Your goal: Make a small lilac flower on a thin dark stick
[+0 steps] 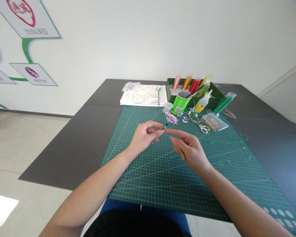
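Note:
My left hand (145,134) is closed in a pinch over the cutting mat (148,177). Between its thumb and forefinger is a short, thin green piece (164,126) with a dark tip, too small to name exactly. Beside it is my right hand (189,149), its forefinger stretched toward the left fingertips and touching or nearly touching them. The right thumb is apart from that forefinger, the other fingers are curled, and I see nothing held there. Just beyond the hands lies a pale purple flower (171,118). White-handled scissors (204,128) rest to the right of it.
Behind stand a green can (180,103), a glue bottle (202,102) and a dark green box (171,90) with colored tubes. A clear case (215,122) lies at right, near green thread (222,142). Papers (143,95) are at the back left.

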